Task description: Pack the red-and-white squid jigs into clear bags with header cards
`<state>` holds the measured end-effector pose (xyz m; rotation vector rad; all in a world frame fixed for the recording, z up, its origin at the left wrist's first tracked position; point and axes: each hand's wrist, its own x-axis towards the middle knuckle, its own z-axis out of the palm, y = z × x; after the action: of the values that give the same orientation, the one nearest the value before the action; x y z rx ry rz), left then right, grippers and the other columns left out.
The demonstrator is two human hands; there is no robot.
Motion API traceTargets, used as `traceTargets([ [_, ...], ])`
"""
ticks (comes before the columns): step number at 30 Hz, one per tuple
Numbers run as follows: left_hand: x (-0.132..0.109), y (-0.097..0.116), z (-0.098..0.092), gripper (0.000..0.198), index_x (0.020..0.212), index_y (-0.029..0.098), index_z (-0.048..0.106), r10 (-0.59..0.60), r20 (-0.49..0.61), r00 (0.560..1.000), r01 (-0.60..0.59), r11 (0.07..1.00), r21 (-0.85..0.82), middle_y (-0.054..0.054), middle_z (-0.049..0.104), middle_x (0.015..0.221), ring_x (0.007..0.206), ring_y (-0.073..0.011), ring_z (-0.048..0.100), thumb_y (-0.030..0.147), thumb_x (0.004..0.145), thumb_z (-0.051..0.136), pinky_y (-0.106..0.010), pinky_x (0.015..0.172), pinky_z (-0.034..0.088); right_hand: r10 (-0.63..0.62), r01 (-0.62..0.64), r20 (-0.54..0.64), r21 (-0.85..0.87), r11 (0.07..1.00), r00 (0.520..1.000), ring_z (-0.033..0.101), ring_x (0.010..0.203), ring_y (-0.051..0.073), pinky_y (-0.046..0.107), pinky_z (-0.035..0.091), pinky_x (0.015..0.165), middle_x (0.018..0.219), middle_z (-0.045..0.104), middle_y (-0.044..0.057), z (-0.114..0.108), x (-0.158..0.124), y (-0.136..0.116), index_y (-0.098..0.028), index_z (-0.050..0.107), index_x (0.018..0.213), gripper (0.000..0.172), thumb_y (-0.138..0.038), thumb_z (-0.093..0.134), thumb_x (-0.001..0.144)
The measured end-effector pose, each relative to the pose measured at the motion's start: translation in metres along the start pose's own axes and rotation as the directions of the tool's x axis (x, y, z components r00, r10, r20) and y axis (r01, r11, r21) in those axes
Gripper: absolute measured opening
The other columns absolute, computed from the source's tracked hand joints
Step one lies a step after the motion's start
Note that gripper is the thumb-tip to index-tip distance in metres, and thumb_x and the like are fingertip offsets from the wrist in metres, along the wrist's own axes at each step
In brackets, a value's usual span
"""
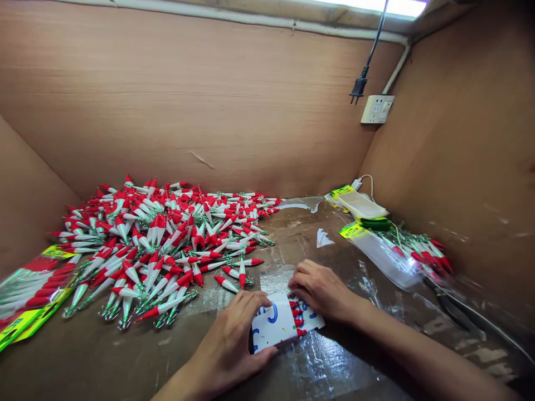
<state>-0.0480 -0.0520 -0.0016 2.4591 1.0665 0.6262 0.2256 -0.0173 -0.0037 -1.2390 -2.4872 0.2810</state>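
Observation:
A white printed paper [279,326] with blue letters lies on the table in front of me, folded over a row of red-tipped squid lures [297,318]. My left hand [234,337] grips its left part, with fingers at the far edge and thumb at the near edge. At the paper's upper right, my right hand [324,289] has its fingers curled down on the edge; its fingertips are partly hidden. Most of each wrapped lure is covered by the paper. Just beyond my left hand, a loose red-and-white lure [226,284] lies at the pile's edge.
A big pile of red-and-white lures [167,234] spreads across the back left. Filled packets [37,295] lie at far left. At right are clear yellow-topped bags [382,256], more lures [432,256] and dark-handled pliers [449,306]. A plug [358,86] hangs near the wall socket [377,109].

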Motion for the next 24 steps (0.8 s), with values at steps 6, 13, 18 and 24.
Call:
traceTargets([
  [6,-0.001,0.001,0.0,0.054,0.12,0.025,0.051,0.022,0.024,0.999,-0.022,1.0,0.001,-0.008,0.057,0.131,0.123,-0.0299,0.053,0.021,0.073,0.077,-0.046,0.104,0.046,-0.006,-0.002,0.103,0.081,0.997,0.995,0.058,0.096,0.019,0.028,0.045,0.083,0.103,0.064,0.003,-0.009,-0.002,0.013,-0.024,0.065,0.109,0.014,-0.029,0.06,0.097],
  [13,-0.001,0.001,-0.005,0.054,0.123,0.028,0.056,0.004,0.086,0.996,-0.006,1.0,0.031,-0.009,0.054,0.135,0.125,-0.0312,0.052,0.025,0.073,0.078,-0.048,0.103,0.046,-0.021,0.019,0.091,0.022,1.0,0.996,0.057,0.091,0.019,0.028,0.043,0.079,0.099,0.064,0.003,-0.01,-0.002,0.012,-0.02,0.06,0.102,0.008,-0.025,0.062,0.096],
  [18,0.001,0.0,-0.004,0.054,0.124,0.028,0.057,0.018,0.081,0.997,-0.02,0.999,0.025,-0.009,0.055,0.136,0.125,-0.0307,0.052,0.025,0.074,0.078,-0.047,0.104,0.046,-0.068,0.06,0.109,0.069,0.996,0.992,0.058,0.093,0.019,0.028,0.044,0.082,0.099,0.067,0.005,-0.006,0.0,0.005,-0.02,0.064,0.105,0.016,-0.033,0.056,0.101],
  [24,0.0,0.0,-0.004,0.053,0.124,0.027,0.058,0.022,0.069,0.997,-0.023,1.0,0.005,-0.01,0.056,0.135,0.124,-0.0311,0.054,0.025,0.074,0.078,-0.049,0.104,0.046,-0.076,0.06,0.113,0.143,0.988,0.991,0.061,0.096,0.019,0.028,0.046,0.084,0.108,0.067,0.006,-0.006,-0.002,0.006,-0.022,0.066,0.119,0.023,-0.03,0.058,0.099],
])
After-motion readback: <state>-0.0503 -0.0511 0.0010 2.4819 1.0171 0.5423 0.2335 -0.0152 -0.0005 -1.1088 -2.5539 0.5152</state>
